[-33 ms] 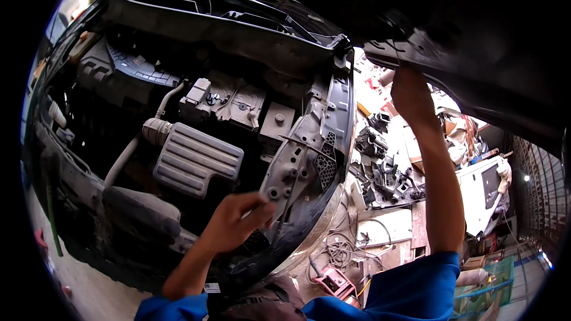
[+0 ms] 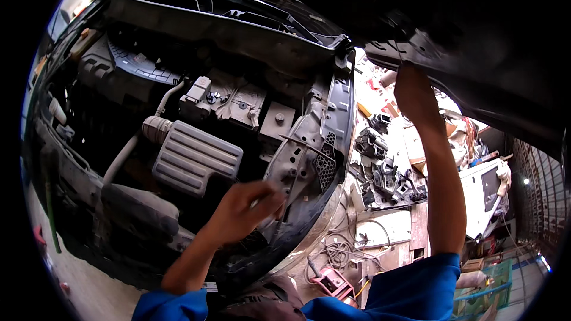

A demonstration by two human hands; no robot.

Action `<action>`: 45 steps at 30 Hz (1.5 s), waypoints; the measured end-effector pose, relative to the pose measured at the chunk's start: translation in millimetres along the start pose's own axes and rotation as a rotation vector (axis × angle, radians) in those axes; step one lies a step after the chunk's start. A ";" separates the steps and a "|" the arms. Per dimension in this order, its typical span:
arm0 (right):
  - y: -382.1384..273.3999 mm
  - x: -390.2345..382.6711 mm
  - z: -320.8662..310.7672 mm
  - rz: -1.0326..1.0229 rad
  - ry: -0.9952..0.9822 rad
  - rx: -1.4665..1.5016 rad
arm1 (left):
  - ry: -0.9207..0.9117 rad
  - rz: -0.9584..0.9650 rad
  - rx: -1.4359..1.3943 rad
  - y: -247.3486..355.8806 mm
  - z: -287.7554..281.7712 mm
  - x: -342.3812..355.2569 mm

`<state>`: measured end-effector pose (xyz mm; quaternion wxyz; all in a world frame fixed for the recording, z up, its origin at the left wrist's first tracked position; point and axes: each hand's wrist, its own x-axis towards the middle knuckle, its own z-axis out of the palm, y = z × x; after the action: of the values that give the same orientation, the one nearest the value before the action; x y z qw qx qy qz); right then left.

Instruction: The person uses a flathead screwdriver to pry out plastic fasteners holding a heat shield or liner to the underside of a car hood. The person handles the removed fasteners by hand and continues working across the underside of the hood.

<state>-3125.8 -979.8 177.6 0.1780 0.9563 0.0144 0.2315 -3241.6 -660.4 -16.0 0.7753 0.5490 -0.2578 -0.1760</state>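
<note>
An open engine bay lies before me, under a raised dark hood [image 2: 476, 77]. My left hand [image 2: 241, 211] is closed, its fingers curled and slightly blurred, over the front corner of the bay. A small pale spot shows between its fingers; what they hold I cannot make out. Just beyond it is the metal inner fender panel [image 2: 294, 166]. To its left sits the ribbed grey air filter box [image 2: 197, 157]. My right hand [image 2: 418, 95] is raised to the hood's underside and closed, its fingertips in shadow. A thin line runs up from them, too dark to name.
Behind the air box stand the dusty battery [image 2: 241, 106] and a grey box [image 2: 277, 120] with a round knob. Right of the car, loose parts [image 2: 380, 172] lie heaped on the floor. Nearer are coiled cables [image 2: 340, 254], a red machine [image 2: 335, 282] and a white door panel [image 2: 482, 193].
My left hand has shifted slightly up and to the right over the fender panel. The right hand has moved a touch to the right and stays at the hood.
</note>
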 end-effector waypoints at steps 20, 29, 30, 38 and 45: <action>-66.3 -0.5 38.6 0.340 0.022 -0.137 | 0.308 0.091 0.718 -98.8 80.8 139.5; -76.4 3.5 30.0 0.352 -0.050 -0.202 | 0.183 -0.144 1.427 -138.6 90.8 73.3; -77.5 3.1 28.5 0.347 -0.047 -0.197 | 0.169 -0.167 1.424 -140.1 91.7 71.6; -70.2 0.0 33.1 0.410 -0.009 -0.110 | 0.173 -0.201 1.447 -136.8 90.5 37.5; -73.0 0.7 30.5 0.412 -0.023 -0.125 | 0.328 -0.111 0.581 -68.5 79.4 13.4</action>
<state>-3107.5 -921.6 127.3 0.1858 0.9287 -0.1978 0.2526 -3277.2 -751.2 -56.8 0.6070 0.7811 -0.1388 -0.0467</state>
